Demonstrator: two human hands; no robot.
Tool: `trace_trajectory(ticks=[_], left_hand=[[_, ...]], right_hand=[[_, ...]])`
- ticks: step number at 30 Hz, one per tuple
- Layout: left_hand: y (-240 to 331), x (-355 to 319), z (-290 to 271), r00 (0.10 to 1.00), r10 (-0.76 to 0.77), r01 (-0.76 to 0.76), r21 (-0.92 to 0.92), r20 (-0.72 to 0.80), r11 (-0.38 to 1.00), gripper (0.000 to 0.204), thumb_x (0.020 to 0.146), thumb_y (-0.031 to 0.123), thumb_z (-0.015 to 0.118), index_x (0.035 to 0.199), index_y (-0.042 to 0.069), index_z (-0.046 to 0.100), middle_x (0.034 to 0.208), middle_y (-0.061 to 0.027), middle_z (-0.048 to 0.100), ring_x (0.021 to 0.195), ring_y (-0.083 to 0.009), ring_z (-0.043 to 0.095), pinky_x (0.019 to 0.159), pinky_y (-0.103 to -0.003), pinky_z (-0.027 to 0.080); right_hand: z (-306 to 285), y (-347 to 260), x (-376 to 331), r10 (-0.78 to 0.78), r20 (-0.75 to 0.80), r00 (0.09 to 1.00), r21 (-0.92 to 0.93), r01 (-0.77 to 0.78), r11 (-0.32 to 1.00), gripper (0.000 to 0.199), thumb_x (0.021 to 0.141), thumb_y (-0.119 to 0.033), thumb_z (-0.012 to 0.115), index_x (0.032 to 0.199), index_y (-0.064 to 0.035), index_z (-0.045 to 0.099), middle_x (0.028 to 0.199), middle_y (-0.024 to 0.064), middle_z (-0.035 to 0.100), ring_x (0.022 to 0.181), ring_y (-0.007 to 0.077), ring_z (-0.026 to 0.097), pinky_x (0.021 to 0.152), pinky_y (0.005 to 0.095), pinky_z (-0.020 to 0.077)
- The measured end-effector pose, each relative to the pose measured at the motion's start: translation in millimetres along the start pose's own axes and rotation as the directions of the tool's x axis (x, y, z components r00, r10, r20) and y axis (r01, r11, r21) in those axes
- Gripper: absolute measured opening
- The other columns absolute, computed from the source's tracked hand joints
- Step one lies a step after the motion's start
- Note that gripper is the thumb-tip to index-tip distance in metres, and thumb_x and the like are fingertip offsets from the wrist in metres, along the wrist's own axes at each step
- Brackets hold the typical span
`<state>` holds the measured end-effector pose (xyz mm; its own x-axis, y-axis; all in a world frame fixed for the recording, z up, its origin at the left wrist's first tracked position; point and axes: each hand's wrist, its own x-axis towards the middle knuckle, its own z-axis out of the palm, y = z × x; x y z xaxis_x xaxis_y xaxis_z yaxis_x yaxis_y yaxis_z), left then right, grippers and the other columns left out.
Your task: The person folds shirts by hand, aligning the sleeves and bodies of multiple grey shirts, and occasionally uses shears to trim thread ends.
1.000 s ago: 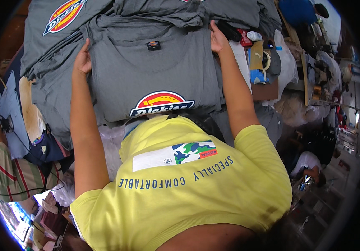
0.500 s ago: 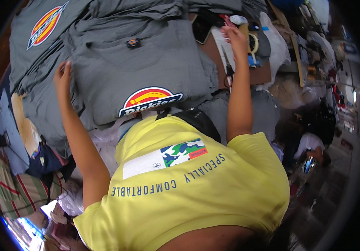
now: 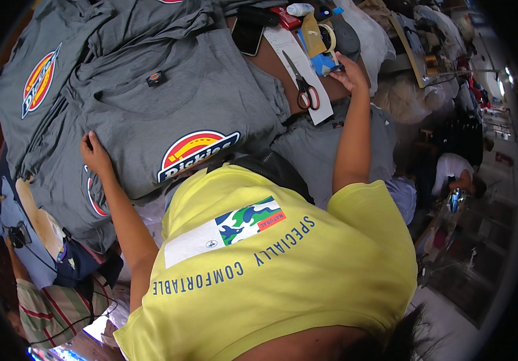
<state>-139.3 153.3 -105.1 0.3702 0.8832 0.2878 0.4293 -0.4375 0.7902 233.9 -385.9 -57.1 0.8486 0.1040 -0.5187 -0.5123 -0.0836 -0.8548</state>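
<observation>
A grey T-shirt (image 3: 211,99) with a coloured chest print lies folded in front of me, neckline away from me. My left hand (image 3: 96,157) rests at its left edge, fingers slightly bent and apart, gripping no cloth that I can see. Out to the right, my right hand (image 3: 351,74) is open, its fingers stretched beside a blue packet (image 3: 324,64) and below a roll of tape (image 3: 329,41); whether the fingertips touch the packet I cannot tell. Black-and-red scissors (image 3: 305,90) lie on a white paper strip (image 3: 322,107) left of that hand.
More grey shirts (image 3: 24,129) spread out at the left and back. A phone (image 3: 248,37), a red pack (image 3: 287,18) and a white bottle (image 3: 300,9) sit on a brown board (image 3: 289,78). Another person (image 3: 451,174) bends at the far right. Someone's striped garment (image 3: 60,307) shows lower left.
My right hand has moved from over the paper strip to the near right side of the tape and blue packet. The left hand has slid toward me along the shirt's edge. The view has shifted.
</observation>
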Motion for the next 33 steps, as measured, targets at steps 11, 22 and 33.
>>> trace_trajectory(ticks=[11, 22, 33], left_hand=[[-9.0, -0.2, -0.2, 0.998, 0.055, -0.054, 0.038, -0.023, 0.998, 0.038, 0.084, 0.031, 0.055, 0.094, -0.005, 0.058, 0.089, -0.0145, 0.060, 0.081, -0.0221, 0.056, 0.074, -0.029, 0.042], [-6.6, -0.4, 0.6, 0.999, 0.027, -0.026, 0.017, -0.028, 1.000, 0.037, 0.083, 0.031, 0.055, 0.093, -0.005, 0.058, 0.090, -0.0158, 0.059, 0.082, -0.0239, 0.056, 0.075, -0.030, 0.042], [-5.8, -2.5, -0.7, 0.994, 0.086, -0.082, 0.050, -0.072, 0.995, 0.035, 0.083, 0.030, 0.054, 0.092, -0.005, 0.058, 0.091, -0.0171, 0.059, 0.084, -0.0273, 0.056, 0.076, -0.033, 0.042]], right_hand=[[-6.5, 33.8, -11.1, -0.274, 0.003, 0.962, 0.385, 0.252, 0.888, 0.013, 0.080, -0.013, 0.060, 0.088, -0.0048, 0.055, 0.083, 0.0053, 0.057, 0.081, 0.0188, 0.054, 0.080, 0.0383, 0.0440], [10.6, 56.3, 1.2, -0.448, -0.315, 0.837, -0.100, 0.440, 0.893, 0.009, 0.082, -0.003, 0.054, 0.086, 0.0053, 0.052, 0.082, 0.0082, 0.055, 0.076, 0.0144, 0.055, 0.071, 0.0277, 0.0516], [37.5, 80.0, -16.8, -0.759, -0.279, 0.588, -0.396, 0.650, 0.649, 0.013, 0.079, -0.013, 0.062, 0.082, -0.0006, 0.061, 0.069, 0.0008, 0.057, 0.062, 0.0075, 0.051, 0.055, 0.0202, 0.0401]])
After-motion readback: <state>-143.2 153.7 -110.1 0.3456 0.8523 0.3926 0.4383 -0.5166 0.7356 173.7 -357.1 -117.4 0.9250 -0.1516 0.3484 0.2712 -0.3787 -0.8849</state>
